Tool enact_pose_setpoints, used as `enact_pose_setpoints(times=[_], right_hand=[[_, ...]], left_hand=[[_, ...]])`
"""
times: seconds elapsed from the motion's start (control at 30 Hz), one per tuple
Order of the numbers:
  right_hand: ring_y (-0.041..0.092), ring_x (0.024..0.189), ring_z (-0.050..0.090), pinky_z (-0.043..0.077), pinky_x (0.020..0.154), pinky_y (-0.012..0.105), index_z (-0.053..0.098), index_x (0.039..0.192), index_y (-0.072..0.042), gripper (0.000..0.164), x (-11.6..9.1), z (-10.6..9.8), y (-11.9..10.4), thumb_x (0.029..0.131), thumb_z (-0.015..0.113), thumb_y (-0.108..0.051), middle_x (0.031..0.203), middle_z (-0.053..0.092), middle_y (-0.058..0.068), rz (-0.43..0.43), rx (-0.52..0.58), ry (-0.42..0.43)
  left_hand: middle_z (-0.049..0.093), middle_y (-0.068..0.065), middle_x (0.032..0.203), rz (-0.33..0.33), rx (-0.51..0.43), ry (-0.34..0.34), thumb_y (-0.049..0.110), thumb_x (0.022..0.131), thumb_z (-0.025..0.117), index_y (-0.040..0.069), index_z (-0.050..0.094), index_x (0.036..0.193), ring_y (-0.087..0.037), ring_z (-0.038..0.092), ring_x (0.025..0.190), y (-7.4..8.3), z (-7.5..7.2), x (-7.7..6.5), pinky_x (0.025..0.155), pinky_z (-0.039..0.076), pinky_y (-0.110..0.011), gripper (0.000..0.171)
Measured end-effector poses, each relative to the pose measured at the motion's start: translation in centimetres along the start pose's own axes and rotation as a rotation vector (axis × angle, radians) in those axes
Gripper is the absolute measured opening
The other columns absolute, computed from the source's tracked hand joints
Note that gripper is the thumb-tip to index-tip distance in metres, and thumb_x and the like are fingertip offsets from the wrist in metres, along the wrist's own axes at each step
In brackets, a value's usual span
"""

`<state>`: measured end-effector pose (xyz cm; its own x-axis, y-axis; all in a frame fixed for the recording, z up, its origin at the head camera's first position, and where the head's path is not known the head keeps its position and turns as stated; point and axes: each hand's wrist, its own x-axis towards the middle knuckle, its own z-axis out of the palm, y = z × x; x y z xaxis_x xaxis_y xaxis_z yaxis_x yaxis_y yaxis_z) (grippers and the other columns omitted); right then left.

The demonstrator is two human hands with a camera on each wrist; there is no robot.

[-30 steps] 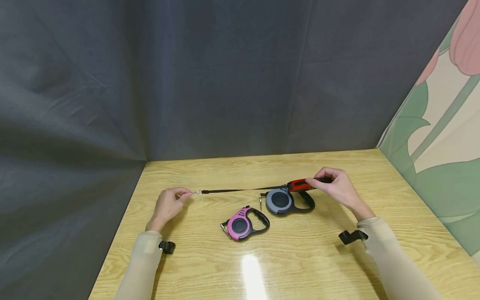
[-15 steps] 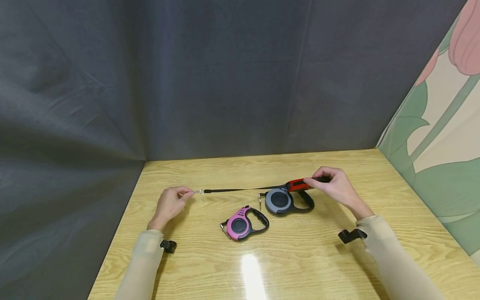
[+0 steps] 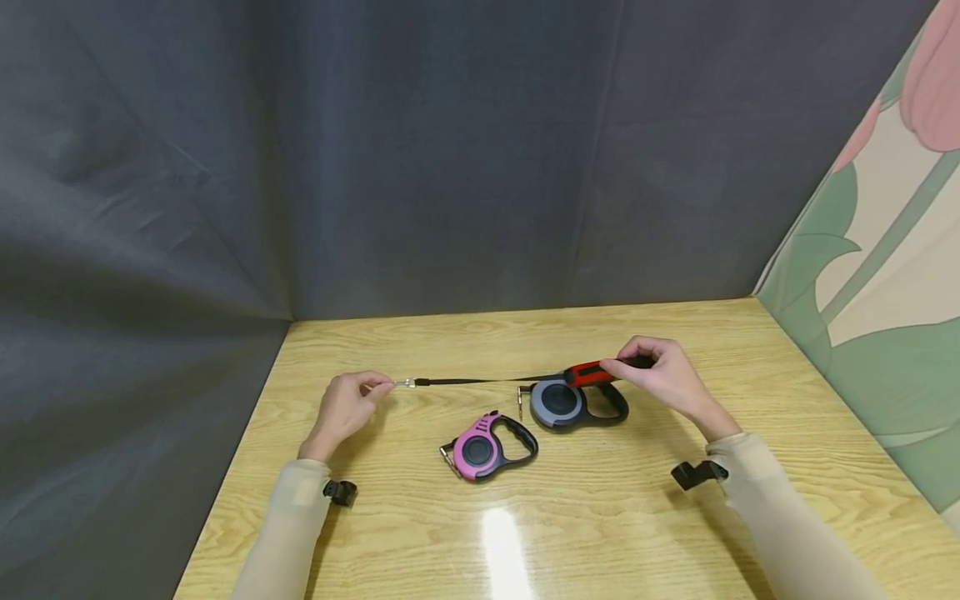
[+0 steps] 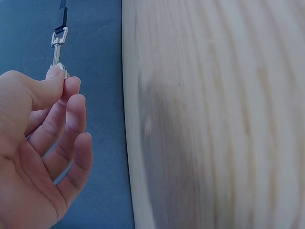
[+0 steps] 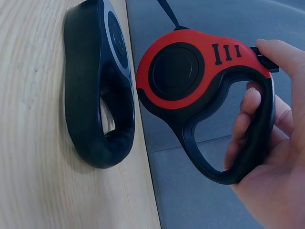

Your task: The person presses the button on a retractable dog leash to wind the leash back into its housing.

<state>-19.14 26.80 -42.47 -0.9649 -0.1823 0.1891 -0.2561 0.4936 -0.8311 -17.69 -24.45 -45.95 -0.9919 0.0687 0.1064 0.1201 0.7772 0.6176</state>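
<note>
A red and black retractable dog leash (image 5: 205,62) is held up over the table by my right hand (image 3: 667,375). In the right wrist view the fingers wrap its loop handle and the thumb lies at the black button on top. Its black strap (image 3: 480,381) runs left, drawn out in a straight line. At the far end my left hand (image 3: 348,408) pinches the metal snap hook (image 4: 58,52) between thumb and fingertips, above the wood. A grey and black retractable leash (image 3: 558,402) lies just below the red one, partly overlapped by it in the head view.
A pink and black retractable leash (image 3: 477,450) lies on the wooden table (image 3: 405,533), nearer than the grey one. Dark curtains (image 3: 450,167) stand behind and to the left. A tulip-patterned fabric (image 3: 885,275) borders the right side.
Both hands have moved slightly inward: the left hand with the snap hook to the right, the right hand with the red leash to the left. The strap between them has become shorter.
</note>
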Motion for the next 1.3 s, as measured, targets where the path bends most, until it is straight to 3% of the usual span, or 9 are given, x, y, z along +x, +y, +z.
enact_pose_setpoints(times=[1.0,1.3], right_hand=[[0.01,0.071,0.063,0.049,0.068,0.025,0.077,0.088,-0.012,0.018,0.4,2.4,-0.4,0.092,0.086,-0.027,0.08,0.074,-0.006,-0.03,0.045,-0.011],[0.011,0.071,0.062,0.049,0.068,0.025,0.077,0.089,-0.011,0.019,0.6,2.6,-0.9,0.093,0.086,-0.027,0.08,0.074,-0.002,-0.024,0.059,-0.023]], left_hand=[[0.082,-0.004,0.106,0.027,-0.002,-0.014,0.026,0.105,0.071,0.017,0.083,0.112,-0.014,0.068,0.081,1.5,-0.2,-0.3,0.07,0.054,-0.035,0.017],[0.082,-0.003,0.106,0.041,0.004,-0.009,0.025,0.104,0.071,0.018,0.083,0.111,-0.016,0.07,0.085,1.8,-0.1,-0.2,0.073,0.055,-0.036,0.015]])
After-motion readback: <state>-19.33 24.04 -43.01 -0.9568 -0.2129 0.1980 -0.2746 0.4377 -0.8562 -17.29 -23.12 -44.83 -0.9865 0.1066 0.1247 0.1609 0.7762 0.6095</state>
